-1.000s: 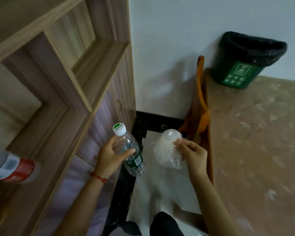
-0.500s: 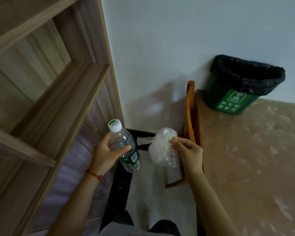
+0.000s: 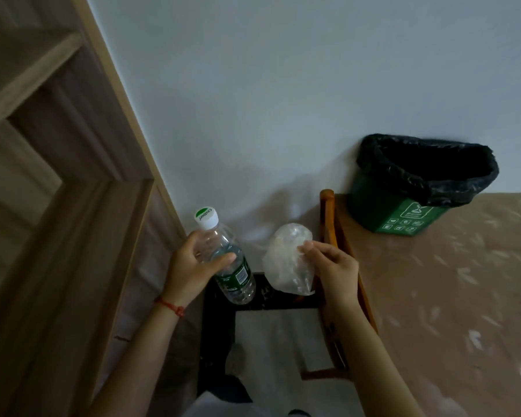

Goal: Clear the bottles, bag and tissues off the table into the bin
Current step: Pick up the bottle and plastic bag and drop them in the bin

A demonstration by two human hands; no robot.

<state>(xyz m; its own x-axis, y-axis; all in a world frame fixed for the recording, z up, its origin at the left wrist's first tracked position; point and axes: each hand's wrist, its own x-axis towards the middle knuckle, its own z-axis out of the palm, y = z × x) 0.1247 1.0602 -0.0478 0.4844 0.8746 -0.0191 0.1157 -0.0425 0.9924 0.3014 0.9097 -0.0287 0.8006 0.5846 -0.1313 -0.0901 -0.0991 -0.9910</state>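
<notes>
My left hand [image 3: 193, 266] grips a clear plastic water bottle [image 3: 226, 260] with a white cap and a green label, held upright and tilted a little. My right hand [image 3: 331, 266] pinches a crumpled clear plastic bag [image 3: 286, 260] that hangs beside the bottle. Both are held in the air in front of me. A green bin [image 3: 400, 215] lined with a black bag stands against the white wall at the right, its mouth open, above and to the right of my right hand.
A wooden shelf unit [image 3: 57, 191] fills the left side. An orange wooden chair frame [image 3: 331, 230] stands between my right hand and the bin. The brown mottled floor [image 3: 448, 296] spreads out to the right. Below my hands are a black strip and white sheets.
The view has swung right and up: the shelf slid left and the bin came nearer. Both hands keep the same hold on the bottle and the bag.
</notes>
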